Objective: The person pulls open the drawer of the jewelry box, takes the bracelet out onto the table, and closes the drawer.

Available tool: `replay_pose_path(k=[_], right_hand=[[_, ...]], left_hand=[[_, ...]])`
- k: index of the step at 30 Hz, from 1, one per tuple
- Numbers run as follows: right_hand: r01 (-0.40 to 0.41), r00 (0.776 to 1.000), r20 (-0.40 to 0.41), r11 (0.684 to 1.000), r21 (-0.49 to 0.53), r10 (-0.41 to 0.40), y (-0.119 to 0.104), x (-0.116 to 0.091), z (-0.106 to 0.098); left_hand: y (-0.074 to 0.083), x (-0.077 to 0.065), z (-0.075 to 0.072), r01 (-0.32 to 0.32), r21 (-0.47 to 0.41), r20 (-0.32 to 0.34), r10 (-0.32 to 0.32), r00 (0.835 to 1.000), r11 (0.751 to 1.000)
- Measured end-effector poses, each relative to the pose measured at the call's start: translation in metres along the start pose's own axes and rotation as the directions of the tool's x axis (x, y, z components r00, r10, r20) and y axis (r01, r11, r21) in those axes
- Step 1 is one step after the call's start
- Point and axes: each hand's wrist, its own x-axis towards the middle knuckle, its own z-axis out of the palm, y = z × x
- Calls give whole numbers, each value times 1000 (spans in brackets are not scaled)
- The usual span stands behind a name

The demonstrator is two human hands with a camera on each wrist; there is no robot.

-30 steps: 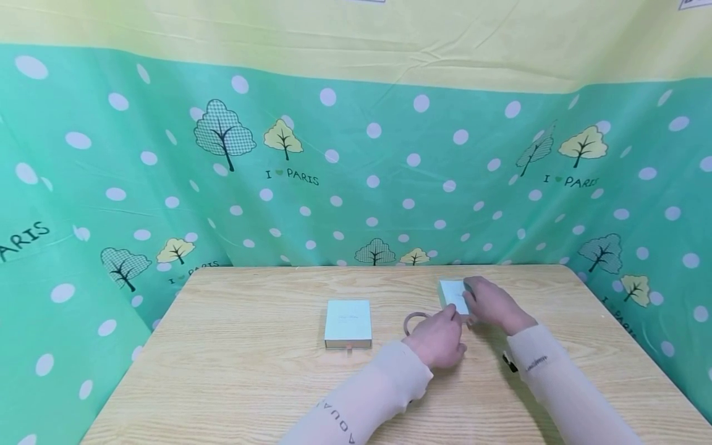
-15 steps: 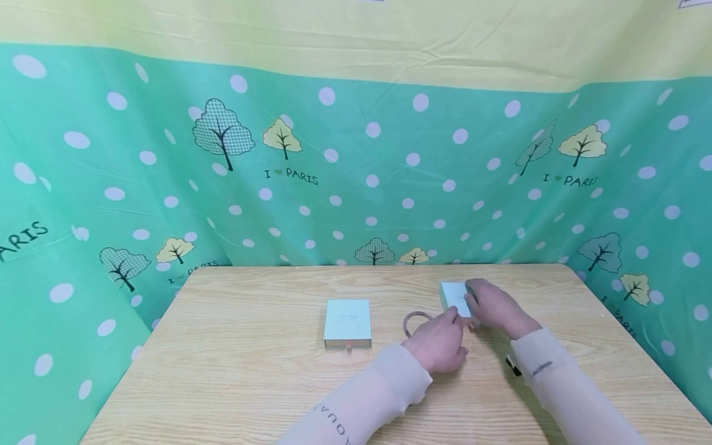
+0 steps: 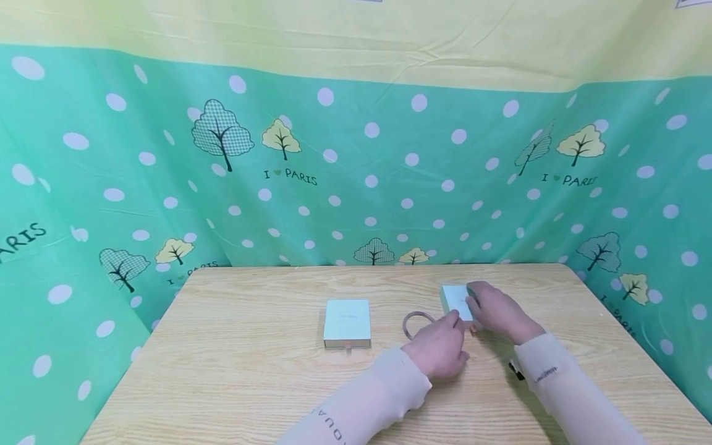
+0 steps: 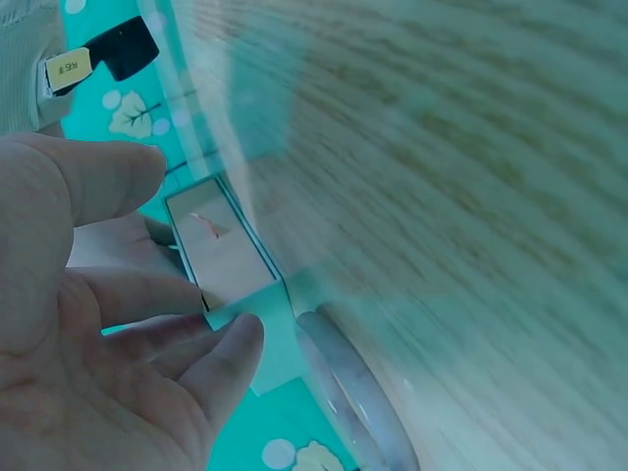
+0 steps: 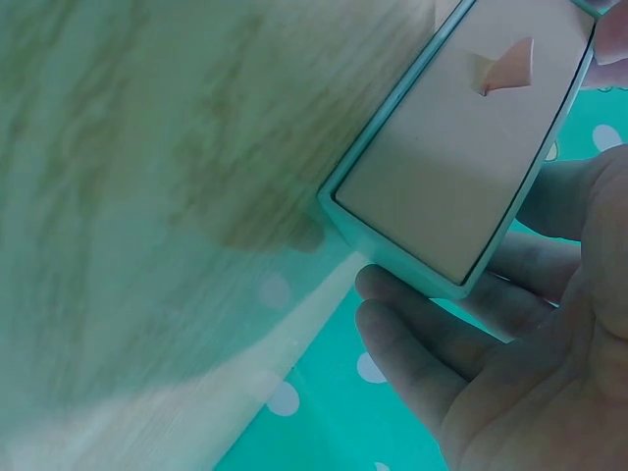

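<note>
A small pale-blue drawer box [image 3: 455, 298] sits on the table at the right; its beige drawer end with a pink pull tab shows in the left wrist view [image 4: 228, 265] and right wrist view [image 5: 432, 186]. My right hand [image 3: 497, 311] grips the box's right side, thumb and fingers around it. My left hand [image 3: 439, 349] is at its near left corner, a fingertip touching the edge, the thumb held apart. Just left of that hand lies a greyish-purple bangle [image 3: 408, 321], partly hidden behind it and resting flat on the table.
Further left stands a larger pale-blue drawer box [image 3: 347, 320] with a pull tab at its front. The wooden table [image 3: 250, 371] ends at the back against a green dotted curtain [image 3: 311, 210]. A black clip-like item [image 3: 516, 371] hangs under the right sleeve.
The small box and both hands have shifted slightly toward me and to the right. The bangle and larger box stay where they were.
</note>
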Motion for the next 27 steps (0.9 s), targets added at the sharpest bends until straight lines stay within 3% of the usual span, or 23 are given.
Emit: replay_pose_path(k=[12,27], right_hand=[[29,999,-15,1000,-3,-29,-1,-9,0],[29,999,-35,1000,-5,-29,-3,-20,1]], left_hand=[[3,-4,0,-20,-8,-22,20,1000,1000],[9,-9,1,-12,-4,-1,12,1000,1000]])
